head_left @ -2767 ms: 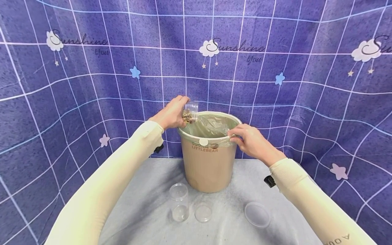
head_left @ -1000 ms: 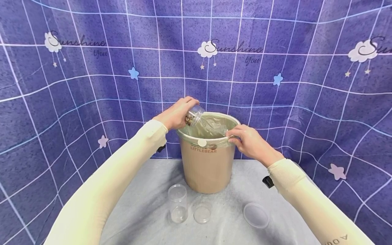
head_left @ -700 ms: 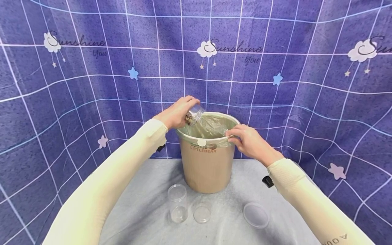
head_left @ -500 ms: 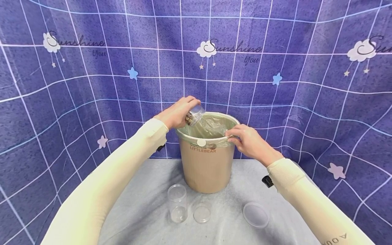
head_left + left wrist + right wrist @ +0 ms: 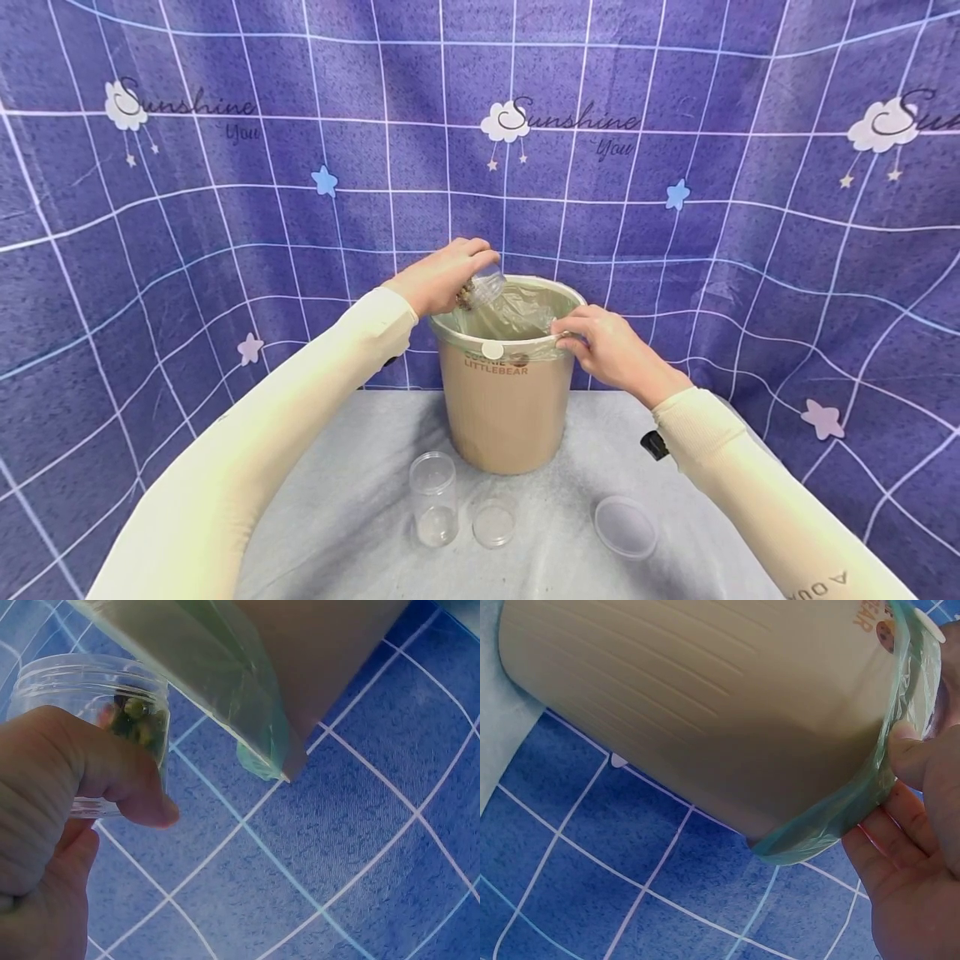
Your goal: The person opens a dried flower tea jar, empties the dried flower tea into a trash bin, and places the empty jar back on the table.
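Note:
A tan trash bin [image 5: 510, 421] stands at the middle of the table, its pale green liner [image 5: 517, 310] folded over the rim. Above the bin's left side, my left hand [image 5: 442, 277] grips a clear plastic jar [image 5: 491, 283], tilted with its mouth down toward the bin. Small mixed-colour pieces [image 5: 139, 720] lie inside the jar in the left wrist view; their kind is unclear. At the bin's right front rim, my right hand [image 5: 609, 346] pinches the rim and liner between thumb and fingers, also seen in the right wrist view.
In front of the bin stands a clear uncapped jar [image 5: 433, 500]. Beside it lies a round clear lid [image 5: 494, 523], and farther right a larger translucent lid [image 5: 626, 527]. A blue gridded curtain [image 5: 360, 125] hangs close behind the bin on a grey-covered table [image 5: 555, 567].
My left hand has moved right over the bin, and its jar has tipped from roughly level to mouth-down. Fewer pieces show in the jar. The right hand stays at the rim.

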Available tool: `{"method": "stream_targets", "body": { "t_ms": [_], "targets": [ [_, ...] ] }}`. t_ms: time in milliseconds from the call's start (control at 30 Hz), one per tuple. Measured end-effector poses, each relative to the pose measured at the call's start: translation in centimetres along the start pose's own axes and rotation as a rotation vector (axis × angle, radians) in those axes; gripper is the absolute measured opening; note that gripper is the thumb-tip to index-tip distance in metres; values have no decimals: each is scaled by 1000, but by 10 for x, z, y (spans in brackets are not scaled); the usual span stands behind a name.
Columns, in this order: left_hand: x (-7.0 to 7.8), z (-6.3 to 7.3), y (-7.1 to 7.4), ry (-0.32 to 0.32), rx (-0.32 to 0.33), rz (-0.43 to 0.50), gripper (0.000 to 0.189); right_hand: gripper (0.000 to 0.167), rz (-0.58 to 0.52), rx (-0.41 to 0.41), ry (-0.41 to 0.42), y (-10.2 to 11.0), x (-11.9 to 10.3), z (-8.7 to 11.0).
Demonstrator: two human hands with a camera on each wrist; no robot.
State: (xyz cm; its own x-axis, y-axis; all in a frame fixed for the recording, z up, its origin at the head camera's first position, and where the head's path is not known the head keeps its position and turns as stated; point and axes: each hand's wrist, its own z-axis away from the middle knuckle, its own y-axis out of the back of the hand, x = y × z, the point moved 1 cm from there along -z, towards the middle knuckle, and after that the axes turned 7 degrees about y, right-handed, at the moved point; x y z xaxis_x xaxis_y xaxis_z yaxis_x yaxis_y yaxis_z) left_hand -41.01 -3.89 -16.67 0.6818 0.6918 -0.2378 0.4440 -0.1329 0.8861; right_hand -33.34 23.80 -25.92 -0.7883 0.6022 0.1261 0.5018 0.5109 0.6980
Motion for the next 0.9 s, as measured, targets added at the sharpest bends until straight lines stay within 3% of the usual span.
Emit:
{"method": "stream_targets", "body": {
  "t_ms": [200,500,900],
  "targets": [
    [5,1,2,-43,7,-81,83,14,4,5,3,0,0,0],
    [8,0,0,-168,69,-173,73,14,-12,-7,-22,1,-2,0],
    [14,0,-1,-199,88,-222,65,14,-3,-2,-12,2,-2,0]
  ]
}}
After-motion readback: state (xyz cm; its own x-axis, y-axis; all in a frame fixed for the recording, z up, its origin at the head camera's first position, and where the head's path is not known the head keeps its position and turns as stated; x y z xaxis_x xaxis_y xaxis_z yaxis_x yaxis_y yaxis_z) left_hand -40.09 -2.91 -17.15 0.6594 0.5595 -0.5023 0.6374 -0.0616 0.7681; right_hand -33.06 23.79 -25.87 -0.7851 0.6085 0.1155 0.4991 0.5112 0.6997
